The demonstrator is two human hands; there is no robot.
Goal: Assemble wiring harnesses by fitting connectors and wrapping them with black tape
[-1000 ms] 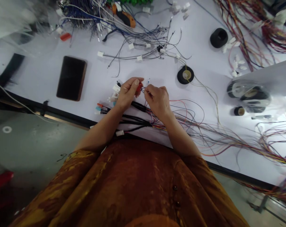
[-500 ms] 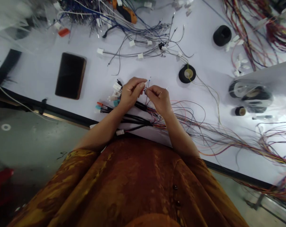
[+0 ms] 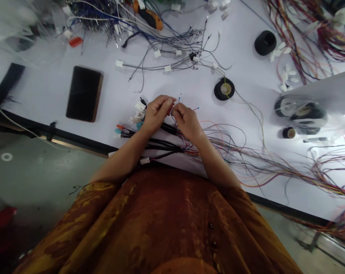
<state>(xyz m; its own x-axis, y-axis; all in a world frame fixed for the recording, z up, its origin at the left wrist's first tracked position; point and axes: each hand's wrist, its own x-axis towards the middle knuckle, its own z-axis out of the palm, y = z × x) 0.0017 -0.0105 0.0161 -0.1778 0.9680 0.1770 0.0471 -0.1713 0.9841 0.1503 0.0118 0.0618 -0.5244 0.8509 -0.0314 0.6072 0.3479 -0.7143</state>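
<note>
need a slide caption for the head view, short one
Head view: left hand and right hand pinch thin wires of a wiring harness on a pale table
</note>
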